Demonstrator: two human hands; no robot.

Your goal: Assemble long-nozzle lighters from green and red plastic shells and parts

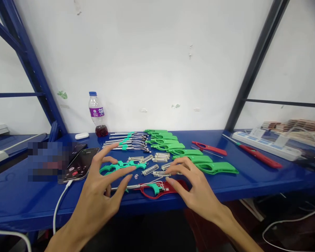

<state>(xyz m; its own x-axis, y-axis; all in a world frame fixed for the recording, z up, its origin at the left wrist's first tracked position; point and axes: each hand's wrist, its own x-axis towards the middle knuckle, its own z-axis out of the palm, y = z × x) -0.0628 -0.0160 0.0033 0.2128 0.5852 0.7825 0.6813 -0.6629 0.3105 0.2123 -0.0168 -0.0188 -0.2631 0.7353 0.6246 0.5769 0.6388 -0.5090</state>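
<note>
A red lighter half-shell [177,187] lies at the table's front edge, with a teal trigger [155,189], white wires and a metal tube [133,187] on it. My left hand [102,185] is over the tube's left end, its thumb and fingers apart with nothing seen between them. Above the shell's right part, my right hand [190,182] is open, fingers curved and thumb apart. Its fingertips are close to several clear fuel tanks [150,170]; whether they touch one I cannot tell. Loose teal triggers [110,168] lie beyond my left fingers, partly hidden.
Green lighter shells [217,168] lie in a row behind, beside metal tubes with wires [126,141]. A red shell [210,148], a finished-looking red lighter [259,155] and a power strip [267,145] are right. A bottle [97,115] and a cabled phone [80,164] stand left.
</note>
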